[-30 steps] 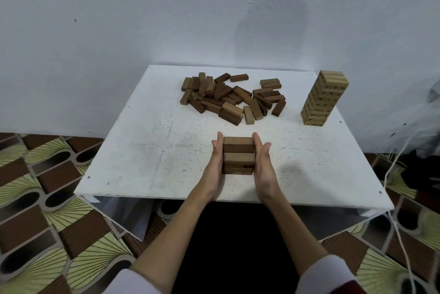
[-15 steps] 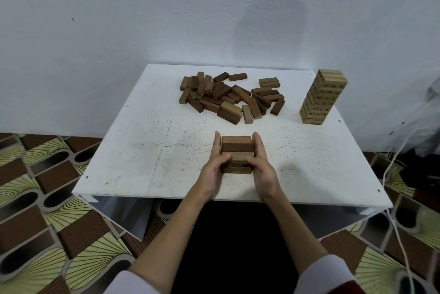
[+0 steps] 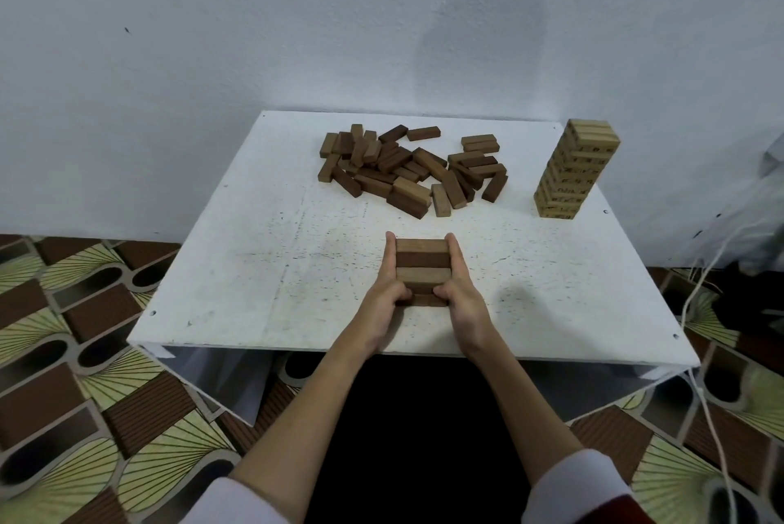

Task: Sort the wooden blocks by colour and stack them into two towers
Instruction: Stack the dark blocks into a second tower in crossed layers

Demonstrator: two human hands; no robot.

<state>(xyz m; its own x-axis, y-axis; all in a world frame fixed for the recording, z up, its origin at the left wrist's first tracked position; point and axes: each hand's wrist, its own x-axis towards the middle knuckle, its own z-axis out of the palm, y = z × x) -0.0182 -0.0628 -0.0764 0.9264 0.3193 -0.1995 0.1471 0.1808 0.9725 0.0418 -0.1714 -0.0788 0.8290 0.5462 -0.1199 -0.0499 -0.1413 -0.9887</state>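
A short stack of dark brown blocks (image 3: 422, 267) stands on the white table (image 3: 263, 269) near its front edge. My left hand (image 3: 384, 296) presses against its left side and my right hand (image 3: 464, 296) against its right, thumbs curled onto the near face. Behind it lies a loose pile of brown blocks (image 3: 407, 171). A tall tower of light blocks (image 3: 575, 173) stands at the table's back right.
A white wall rises right behind the table. White cords (image 3: 700, 303) hang past the table's right edge. The floor has a brown and green pattern (image 3: 63, 354).
My thumbs have curled in over the near face of the short stack, and both hands have closed tighter around it. The pile and the light tower have not moved.
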